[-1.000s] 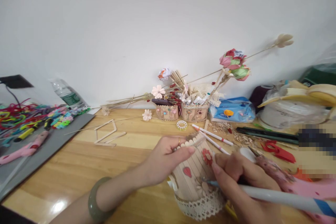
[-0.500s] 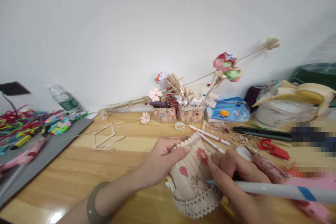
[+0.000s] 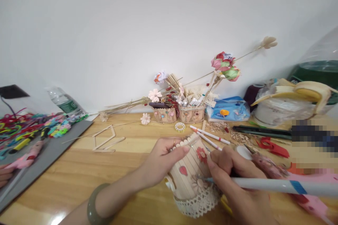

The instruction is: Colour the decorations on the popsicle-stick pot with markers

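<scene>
A tilted pot made of wooden craft sticks (image 3: 186, 179) has a white lace band (image 3: 196, 205) round its lower end. My left hand (image 3: 169, 158) grips its scalloped upper edge, thumb on the outside. On the pot's side are a red flower (image 3: 202, 155), a red heart-like shape (image 3: 183, 171) and an uncoloured flower (image 3: 199, 184). My right hand (image 3: 235, 179) is closed round a white marker pen (image 3: 266, 185) with a blue band. The pen's blue tip is at or very near the uncoloured flower; contact cannot be made out.
Two stick-covered pots (image 3: 191, 112) with flowers and pens stand by the wall. Orange-tipped markers (image 3: 210, 134), a tape roll (image 3: 180, 127) and a red ribbon (image 3: 271, 147) lie beyond the hands. On the left, another person's hand (image 3: 5, 175) is beside a pink tool on a grey mat (image 3: 52, 151).
The view has shifted slightly. Another person's hand has come into sight at the left edge. Both my hands keep their grips, and the pen tip stays by the uncoloured flower.
</scene>
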`<move>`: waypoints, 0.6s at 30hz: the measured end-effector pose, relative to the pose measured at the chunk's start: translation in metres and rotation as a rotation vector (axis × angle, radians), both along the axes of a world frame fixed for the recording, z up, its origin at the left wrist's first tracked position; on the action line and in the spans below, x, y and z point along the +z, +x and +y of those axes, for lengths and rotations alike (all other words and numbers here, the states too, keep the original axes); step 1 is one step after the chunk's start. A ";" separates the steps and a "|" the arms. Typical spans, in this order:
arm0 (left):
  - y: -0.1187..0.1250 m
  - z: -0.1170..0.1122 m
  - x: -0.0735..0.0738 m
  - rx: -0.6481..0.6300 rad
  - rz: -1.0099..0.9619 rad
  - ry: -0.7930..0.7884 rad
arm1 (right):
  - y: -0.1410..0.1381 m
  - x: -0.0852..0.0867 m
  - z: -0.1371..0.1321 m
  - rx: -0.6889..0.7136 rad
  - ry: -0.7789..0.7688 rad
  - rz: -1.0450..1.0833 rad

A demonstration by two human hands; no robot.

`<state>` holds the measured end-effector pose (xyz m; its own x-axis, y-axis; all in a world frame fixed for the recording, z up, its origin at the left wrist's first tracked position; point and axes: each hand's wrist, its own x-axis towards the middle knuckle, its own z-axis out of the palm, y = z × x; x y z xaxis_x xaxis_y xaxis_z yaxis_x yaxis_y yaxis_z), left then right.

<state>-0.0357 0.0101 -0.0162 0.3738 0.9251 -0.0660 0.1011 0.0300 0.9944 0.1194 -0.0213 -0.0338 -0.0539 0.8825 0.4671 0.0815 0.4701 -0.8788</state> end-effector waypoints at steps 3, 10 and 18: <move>0.000 0.000 0.000 0.002 -0.003 0.008 | 0.000 -0.001 0.001 0.022 0.030 -0.002; -0.001 -0.001 0.000 -0.005 -0.016 0.008 | 0.003 0.001 0.002 0.036 0.068 -0.036; 0.000 0.000 0.000 0.000 -0.006 0.010 | 0.002 -0.002 0.002 0.042 0.050 -0.016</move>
<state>-0.0356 0.0104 -0.0159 0.3746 0.9256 -0.0549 0.0955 0.0204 0.9952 0.1217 -0.0196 -0.0354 -0.0988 0.8547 0.5096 0.0748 0.5170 -0.8527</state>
